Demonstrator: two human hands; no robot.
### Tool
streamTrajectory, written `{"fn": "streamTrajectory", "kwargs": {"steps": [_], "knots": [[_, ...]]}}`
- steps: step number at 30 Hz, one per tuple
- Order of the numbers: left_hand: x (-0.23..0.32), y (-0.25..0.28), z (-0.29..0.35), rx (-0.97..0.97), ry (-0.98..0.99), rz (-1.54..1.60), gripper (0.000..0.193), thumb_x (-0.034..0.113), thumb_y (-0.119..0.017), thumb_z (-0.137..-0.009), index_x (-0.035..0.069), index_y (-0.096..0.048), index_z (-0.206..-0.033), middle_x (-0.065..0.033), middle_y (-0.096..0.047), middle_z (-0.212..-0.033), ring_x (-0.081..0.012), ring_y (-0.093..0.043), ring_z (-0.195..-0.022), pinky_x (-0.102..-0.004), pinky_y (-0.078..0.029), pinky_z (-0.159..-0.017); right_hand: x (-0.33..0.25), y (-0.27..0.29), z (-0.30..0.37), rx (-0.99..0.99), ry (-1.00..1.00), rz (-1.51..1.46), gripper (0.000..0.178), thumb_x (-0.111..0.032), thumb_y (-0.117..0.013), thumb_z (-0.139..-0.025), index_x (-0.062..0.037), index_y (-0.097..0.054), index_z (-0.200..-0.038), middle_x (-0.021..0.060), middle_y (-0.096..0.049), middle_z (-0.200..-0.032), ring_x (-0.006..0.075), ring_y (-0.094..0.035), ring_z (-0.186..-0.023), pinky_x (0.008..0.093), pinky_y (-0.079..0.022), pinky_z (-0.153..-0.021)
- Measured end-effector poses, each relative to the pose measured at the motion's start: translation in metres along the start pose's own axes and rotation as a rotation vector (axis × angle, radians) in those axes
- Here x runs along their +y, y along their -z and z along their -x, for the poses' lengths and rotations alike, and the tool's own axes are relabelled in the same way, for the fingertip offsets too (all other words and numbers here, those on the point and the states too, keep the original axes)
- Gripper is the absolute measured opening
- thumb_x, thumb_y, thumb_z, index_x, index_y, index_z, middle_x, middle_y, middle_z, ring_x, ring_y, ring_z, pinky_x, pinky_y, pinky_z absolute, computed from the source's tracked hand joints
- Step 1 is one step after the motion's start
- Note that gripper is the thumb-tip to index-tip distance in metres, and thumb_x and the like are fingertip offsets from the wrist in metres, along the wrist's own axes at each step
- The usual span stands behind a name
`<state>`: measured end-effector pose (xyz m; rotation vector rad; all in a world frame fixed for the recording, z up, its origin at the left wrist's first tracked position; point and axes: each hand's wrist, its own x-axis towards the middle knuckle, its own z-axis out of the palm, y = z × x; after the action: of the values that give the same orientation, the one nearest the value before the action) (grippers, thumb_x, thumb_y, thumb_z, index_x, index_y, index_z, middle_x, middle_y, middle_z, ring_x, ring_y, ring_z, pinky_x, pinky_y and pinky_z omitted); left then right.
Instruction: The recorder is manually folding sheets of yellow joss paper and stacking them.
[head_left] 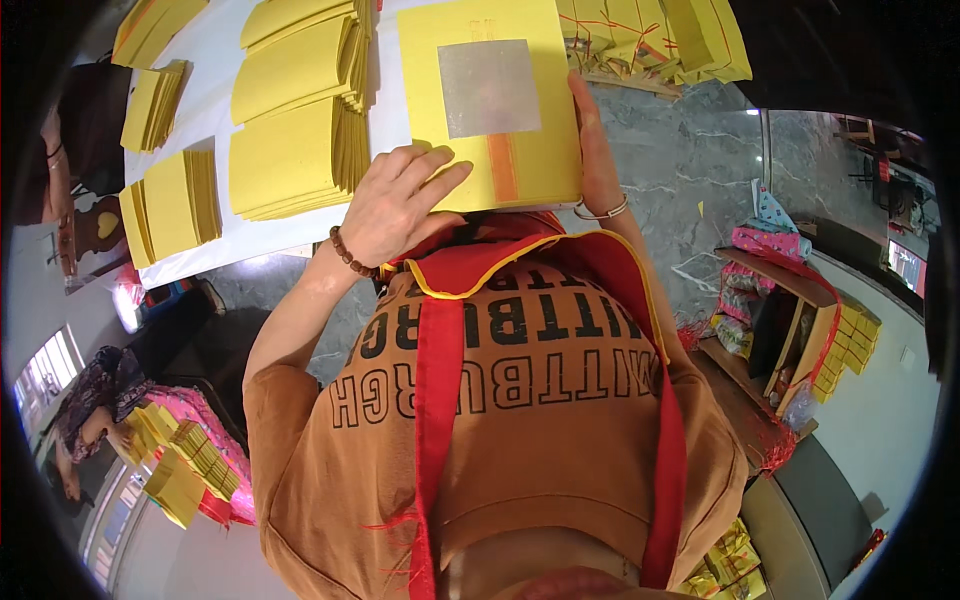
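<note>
A yellow paper stack with a silver square and an orange stripe on its top sheet lies at the table's near right edge. My left hand rests on its near left corner, fingers apart and slightly bent, the thumb by the near edge. Along the right side of the stack my right hand is laid with its fingers stretched out. Part of that hand is hidden behind the stack. Just left of my left hand stands a row of folded yellow paper bundles.
More yellow bundles lie on the white tabletop at the left. Yellow pieces with red strings are at the far right. A wooden shelf stands at right. Another person's hand touches yellow paper at lower left.
</note>
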<state>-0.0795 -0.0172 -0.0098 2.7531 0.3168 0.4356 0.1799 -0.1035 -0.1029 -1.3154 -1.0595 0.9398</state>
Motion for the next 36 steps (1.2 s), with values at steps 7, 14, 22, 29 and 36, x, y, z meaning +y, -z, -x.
{"fn": "streamTrajectory", "kwargs": {"steps": [7, 14, 22, 29, 36], "knots": [[-0.001, 0.000, -0.002, 0.008, 0.001, 0.018, 0.051, 0.026, -0.069, -0.073, 0.007, -0.055, -0.118, -0.0096, -0.054, -0.116, -0.0280, -0.050, -0.099, -0.0371, -0.042, -0.083, -0.023, -0.008, 0.008, 0.038, 0.059, 0.035, 0.060, -0.046, -0.026, -0.096, -0.0046, -0.029, -0.140, 0.0147, -0.017, -0.149, 0.0271, -0.013, -0.138, 0.0367, -0.011, -0.111], [0.000, 0.000, -0.003, 0.004, -0.007, 0.009, 0.049, 0.025, -0.069, -0.074, 0.007, -0.056, -0.117, -0.0098, -0.054, -0.115, -0.0280, -0.050, -0.099, -0.0369, -0.042, -0.083, -0.032, -0.008, 0.008, 0.024, 0.146, 0.199, 0.059, -0.045, -0.027, -0.096, -0.0050, -0.030, -0.139, 0.0145, -0.017, -0.148, 0.0283, -0.014, -0.138, 0.0379, -0.013, -0.111], [-0.001, 0.006, -0.006, 0.025, 0.001, 0.036, 0.045, 0.024, -0.068, -0.075, 0.004, -0.058, -0.113, -0.0091, -0.059, -0.105, -0.0256, -0.054, -0.090, -0.0349, -0.044, -0.077, -0.049, 0.015, 0.013, -0.072, 0.301, 0.543, 0.038, -0.031, -0.036, -0.093, -0.0057, -0.064, -0.100, 0.0126, -0.055, -0.121, 0.0317, -0.034, -0.128, 0.0402, -0.021, -0.107], [-0.009, 0.007, -0.010, 0.042, 0.093, 0.293, 0.016, 0.014, -0.065, -0.080, 0.002, -0.065, -0.090, -0.0092, -0.060, -0.076, -0.0231, -0.053, -0.070, -0.0330, -0.043, -0.064, -0.030, 0.010, 0.016, -0.027, 0.223, 0.122, 0.046, -0.032, -0.030, -0.096, -0.0031, -0.065, -0.090, 0.0128, -0.059, -0.115, 0.0313, -0.037, -0.126, 0.0393, -0.024, -0.106], [-0.010, 0.010, -0.017, 0.007, 0.294, 0.570, 0.010, 0.009, -0.062, -0.083, 0.000, -0.063, -0.085, -0.0093, -0.057, -0.068, -0.0212, -0.052, -0.064, -0.0305, -0.041, -0.059, -0.027, 0.005, 0.019, 0.016, 0.164, 0.058, 0.051, -0.035, -0.027, -0.097, -0.0012, -0.064, -0.089, 0.0147, -0.057, -0.116, 0.0307, -0.037, -0.125, 0.0387, -0.024, -0.105]]}}
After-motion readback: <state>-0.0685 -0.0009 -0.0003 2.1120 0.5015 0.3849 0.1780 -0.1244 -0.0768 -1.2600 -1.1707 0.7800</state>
